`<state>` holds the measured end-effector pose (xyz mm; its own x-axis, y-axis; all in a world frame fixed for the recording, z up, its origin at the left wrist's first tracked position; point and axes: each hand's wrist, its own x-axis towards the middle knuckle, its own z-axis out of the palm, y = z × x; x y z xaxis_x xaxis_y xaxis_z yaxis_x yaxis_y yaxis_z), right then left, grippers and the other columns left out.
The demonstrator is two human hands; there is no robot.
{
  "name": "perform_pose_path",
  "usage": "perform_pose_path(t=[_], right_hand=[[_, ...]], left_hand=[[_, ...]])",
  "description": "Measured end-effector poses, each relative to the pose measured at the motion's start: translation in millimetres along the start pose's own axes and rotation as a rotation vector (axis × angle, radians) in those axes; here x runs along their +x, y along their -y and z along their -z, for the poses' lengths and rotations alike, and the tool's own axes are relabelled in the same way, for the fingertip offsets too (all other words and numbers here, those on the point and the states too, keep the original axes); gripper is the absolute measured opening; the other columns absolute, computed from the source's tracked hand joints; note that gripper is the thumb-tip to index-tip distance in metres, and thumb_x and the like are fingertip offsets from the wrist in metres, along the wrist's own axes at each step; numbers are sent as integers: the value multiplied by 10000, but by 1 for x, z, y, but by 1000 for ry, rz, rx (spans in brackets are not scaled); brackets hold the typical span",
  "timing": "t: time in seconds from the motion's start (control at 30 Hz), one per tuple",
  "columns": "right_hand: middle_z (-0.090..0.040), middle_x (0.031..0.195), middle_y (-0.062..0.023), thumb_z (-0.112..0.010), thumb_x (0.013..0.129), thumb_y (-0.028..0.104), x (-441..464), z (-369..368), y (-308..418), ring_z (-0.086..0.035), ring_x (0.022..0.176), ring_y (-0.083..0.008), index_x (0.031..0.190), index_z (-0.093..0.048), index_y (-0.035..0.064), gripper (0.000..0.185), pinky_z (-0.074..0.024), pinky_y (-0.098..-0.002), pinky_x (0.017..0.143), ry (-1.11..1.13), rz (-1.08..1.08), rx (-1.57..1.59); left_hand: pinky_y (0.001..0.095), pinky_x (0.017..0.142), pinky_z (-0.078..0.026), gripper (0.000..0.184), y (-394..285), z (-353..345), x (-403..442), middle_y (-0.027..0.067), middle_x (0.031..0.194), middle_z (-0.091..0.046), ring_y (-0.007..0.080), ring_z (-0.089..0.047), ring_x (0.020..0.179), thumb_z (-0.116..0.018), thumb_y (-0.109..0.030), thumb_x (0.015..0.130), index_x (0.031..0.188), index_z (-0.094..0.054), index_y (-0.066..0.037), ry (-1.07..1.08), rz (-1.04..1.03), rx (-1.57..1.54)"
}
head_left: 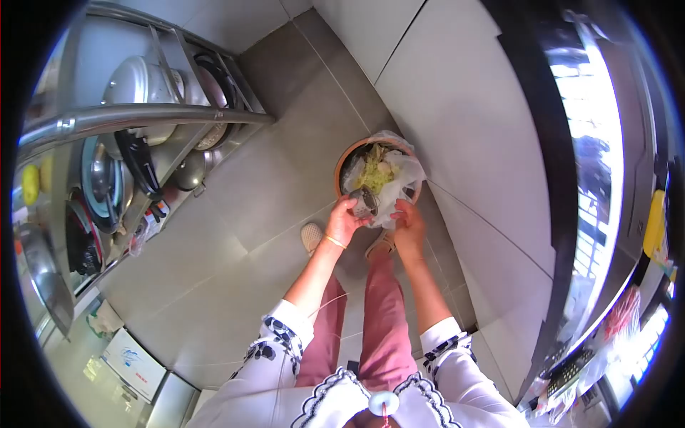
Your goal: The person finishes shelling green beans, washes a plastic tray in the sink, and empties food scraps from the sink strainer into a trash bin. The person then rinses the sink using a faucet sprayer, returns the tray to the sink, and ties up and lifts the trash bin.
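Observation:
My left hand [344, 220] is closed around a small metal strainer cup [364, 202], tilted over the near side of a round bin. The bin has an orange-brown rim [342, 165] and a translucent plastic liner [408, 171]. Inside it lie yellow-green food scraps [376, 170]. At the bin's near right edge is my right hand [408, 220], its fingers bent at the edge of the liner; whether they grip it is not clear.
A metal rack [143, 114] with pots, pans and lids stands on the left. White cabinet fronts [457, 107] run along the right, below a counter edge. The bin rests on grey floor tiles [285, 78], just ahead of my feet. A white box [134, 362] is at the lower left.

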<state>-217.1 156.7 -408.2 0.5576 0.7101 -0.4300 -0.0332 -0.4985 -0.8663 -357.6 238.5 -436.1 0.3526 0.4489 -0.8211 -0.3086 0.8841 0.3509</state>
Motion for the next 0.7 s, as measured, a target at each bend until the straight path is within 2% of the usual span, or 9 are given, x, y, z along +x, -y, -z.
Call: perform_pose_path(t=[0.03,0.1,0.17,0.23,0.3,0.37,0.47,0.6,0.7], right_hand=[[-575,1041,-111,-400,776,-148,-11,3,13,-605,797,-157,1119,-543,-5,398,-476,-258,760,-10,-6,8],[-587,957,-118,-464,760,-110,-36,8,47,-600,746,-164,1082,-560,10,357,-486,-276,674,-21,50,-19],[-587,924,-110,-486,754,-97,-63,16,91,-599,746,-166,1057,-570,13,333,-485,-281,667,-26,38,-34],[-588,892,-103,-508,749,-83,-89,22,143,-598,747,-168,1032,-581,17,309,-484,-286,659,-43,42,-44],[-585,883,-94,-542,753,-83,-115,31,192,-589,802,-193,1007,-603,14,278,-492,-295,692,16,281,-214],[-599,864,-151,-620,707,2,-140,39,232,-598,788,-317,1036,-596,51,333,-500,-375,670,51,410,-424],[-633,843,-155,-664,735,173,-173,64,279,-618,748,-352,1049,-597,70,338,-498,-428,644,140,361,-646],[-597,736,-112,-633,763,109,-201,114,315,-608,682,-309,877,-604,67,125,-484,-396,586,-39,507,-450],[-597,762,-118,-632,763,79,-215,173,344,-606,702,-306,884,-608,63,125,-485,-382,598,-123,520,-404]], left_hand=[[350,663,-472,343,-8,-2,-18,90,997,-632,231,-614,832,-545,-288,778,1043,-547,-71,163,47,-198],[356,683,-467,377,-16,-1,-45,94,1005,-633,253,-607,829,-515,-329,793,1066,-547,-72,172,95,-226],[351,636,-468,307,-31,-10,-77,55,967,-651,219,-610,806,-524,-325,794,995,-590,-102,285,92,-279],[372,672,-463,332,-49,-20,-112,56,1005,-640,224,-597,865,-509,-334,805,1026,-580,-98,353,100,-258],[400,728,-451,357,-65,-43,-147,68,1057,-620,225,-575,930,-493,-336,814,1057,-569,-85,330,92,-277],[437,845,-434,417,-83,-71,-186,86,1103,-597,238,-546,1021,-454,-354,830,1117,-551,-67,384,113,-168],[464,929,-405,443,-98,-103,-224,122,1147,-577,271,-526,1084,-440,-337,834,1141,-532,-31,473,126,-125],[420,927,-431,463,-112,-185,-285,140,1172,-567,281,-538,1083,-457,-327,849,1183,-509,-11,709,228,23],[389,891,-444,397,-106,-248,-315,110,1127,-594,243,-563,1034,-469,-299,874,1161,-531,-32,725,276,104]])
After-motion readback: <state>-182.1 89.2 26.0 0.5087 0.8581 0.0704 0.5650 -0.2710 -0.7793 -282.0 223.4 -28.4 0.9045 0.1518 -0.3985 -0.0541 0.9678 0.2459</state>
